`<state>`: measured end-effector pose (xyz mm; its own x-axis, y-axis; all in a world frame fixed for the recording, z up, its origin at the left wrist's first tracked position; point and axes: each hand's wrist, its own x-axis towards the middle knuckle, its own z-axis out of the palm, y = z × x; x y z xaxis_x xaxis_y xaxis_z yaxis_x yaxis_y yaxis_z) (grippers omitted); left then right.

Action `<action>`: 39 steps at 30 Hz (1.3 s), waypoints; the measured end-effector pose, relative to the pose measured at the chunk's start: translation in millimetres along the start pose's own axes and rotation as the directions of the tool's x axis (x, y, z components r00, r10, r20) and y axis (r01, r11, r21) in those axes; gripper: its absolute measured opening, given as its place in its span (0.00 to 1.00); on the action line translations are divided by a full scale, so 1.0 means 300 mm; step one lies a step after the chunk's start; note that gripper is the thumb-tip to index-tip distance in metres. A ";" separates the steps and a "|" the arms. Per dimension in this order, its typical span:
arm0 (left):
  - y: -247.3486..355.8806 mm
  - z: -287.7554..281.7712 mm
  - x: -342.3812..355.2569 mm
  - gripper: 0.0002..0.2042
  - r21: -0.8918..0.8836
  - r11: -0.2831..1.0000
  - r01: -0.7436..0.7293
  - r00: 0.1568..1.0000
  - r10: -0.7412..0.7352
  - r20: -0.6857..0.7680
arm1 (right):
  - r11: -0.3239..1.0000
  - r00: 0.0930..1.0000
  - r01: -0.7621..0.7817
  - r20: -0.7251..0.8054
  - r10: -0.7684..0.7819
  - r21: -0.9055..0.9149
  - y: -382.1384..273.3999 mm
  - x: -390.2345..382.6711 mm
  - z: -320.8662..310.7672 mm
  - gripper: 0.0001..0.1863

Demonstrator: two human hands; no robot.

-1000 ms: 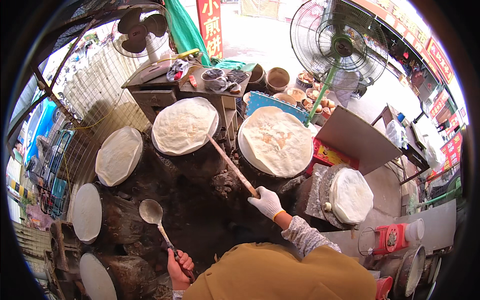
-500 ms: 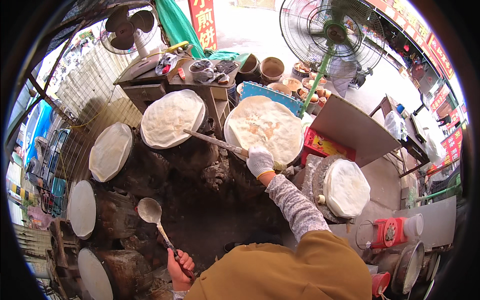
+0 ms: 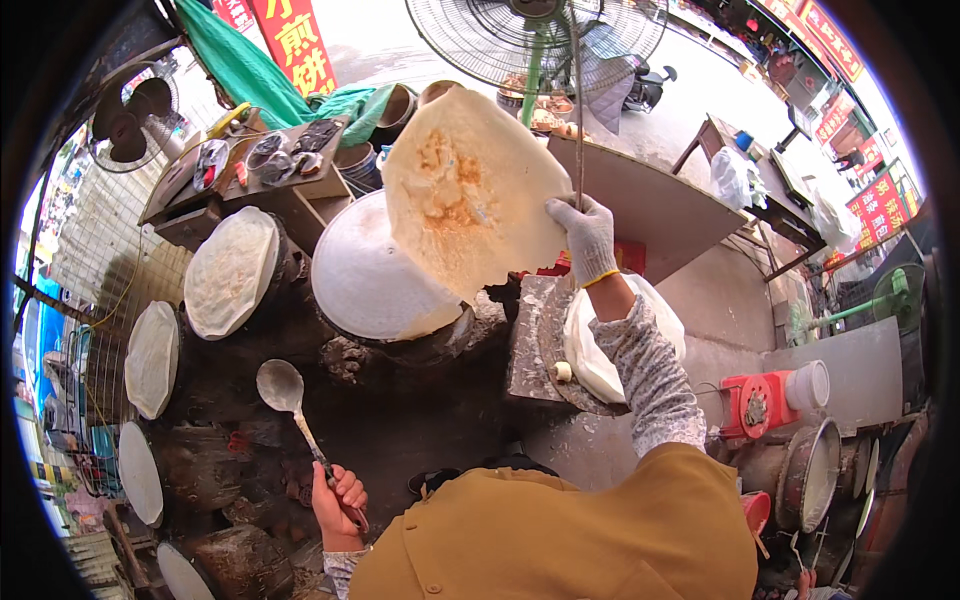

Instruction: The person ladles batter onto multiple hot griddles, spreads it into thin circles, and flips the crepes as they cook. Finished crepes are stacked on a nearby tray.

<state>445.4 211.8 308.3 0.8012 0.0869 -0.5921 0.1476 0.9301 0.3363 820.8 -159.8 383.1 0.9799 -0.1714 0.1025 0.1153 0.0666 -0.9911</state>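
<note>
My gloved right hand (image 3: 584,240) is closed on the edge of a thin round flatbread (image 3: 470,190), browned in patches. The same hand grips a long wooden scraper (image 3: 578,120), now seen edge-on and upright. The flatbread hangs raised, tilted over the right part of a pale round griddle (image 3: 375,275); its lower edge comes close to the griddle's rim. My bare left hand (image 3: 340,500) is wrapped around the handle of a metal ladle (image 3: 281,386), held bowl up over the dark floor. A stack of pale flatbreads (image 3: 625,335) lies below my right forearm, partly hidden by it.
Several drum stoves curve around my left, with flatbreads on two griddles (image 3: 232,272) (image 3: 152,360). A cluttered table (image 3: 300,185) and a large fan (image 3: 535,60) stand beyond. A board (image 3: 640,205) is ahead right, a red machine (image 3: 750,405) at right.
My right hand has lifted the flatbread off the griddle, moving up and right, and the scraper has swung upright. The left hand still holds the ladle. The view has shifted right.
</note>
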 end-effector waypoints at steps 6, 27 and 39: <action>-0.200 0.242 0.167 0.22 0.166 0.974 0.154 0.985 -0.164 0.047 | 0.913 0.953 -0.120 -0.211 0.215 0.389 0.023 -0.017 -0.518 0.08; -0.454 0.368 0.157 0.22 0.114 0.990 0.089 0.996 -0.092 0.022 | 0.655 0.543 -0.743 -0.696 0.469 -0.138 1.145 -0.715 -1.409 0.18; -0.433 0.241 0.024 0.23 -0.067 0.982 -0.177 0.984 0.176 -0.020 | 0.760 0.958 0.194 0.287 -0.010 -0.620 0.537 -0.511 -0.187 0.14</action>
<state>473.8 65.9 313.3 0.8029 0.2565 -0.5381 -0.0358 0.9218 0.3860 680.1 -177.8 202.9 0.9842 0.1172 0.1329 0.1767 -0.5920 -0.7863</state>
